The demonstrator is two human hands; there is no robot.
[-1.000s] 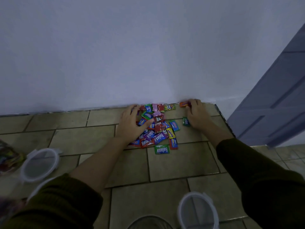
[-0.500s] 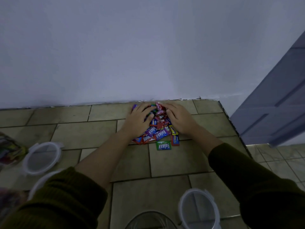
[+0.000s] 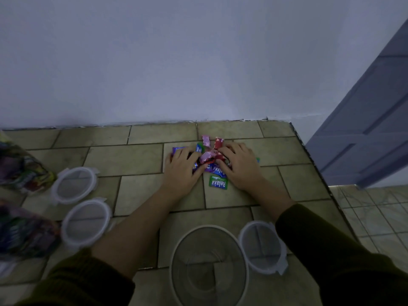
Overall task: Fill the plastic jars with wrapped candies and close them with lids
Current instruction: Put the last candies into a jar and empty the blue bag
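Note:
A heap of wrapped candies [image 3: 209,159] in red, pink, blue and purple lies on the tiled floor near the wall. My left hand [image 3: 181,168] and my right hand [image 3: 239,165] cup the heap from either side, fingers curled round the candies. One green candy [image 3: 218,183] lies loose just in front of the heap. An open clear plastic jar [image 3: 208,263] stands at the bottom centre, seen from above. A round clear lid [image 3: 261,246] lies to its right. Two more lids [image 3: 74,184] [image 3: 86,221] lie at the left.
Colourful candy bags [image 3: 22,171] [image 3: 24,230] lie at the far left edge. A white wall runs behind the heap. A grey-blue door [image 3: 364,129] stands at the right, with a step down to lighter tiles [image 3: 375,213] beyond the floor's edge.
Both hands have swept inward and drawn the spread-out candies into a tight heap between them. The view has tilted down, bringing the jar and lids further into sight.

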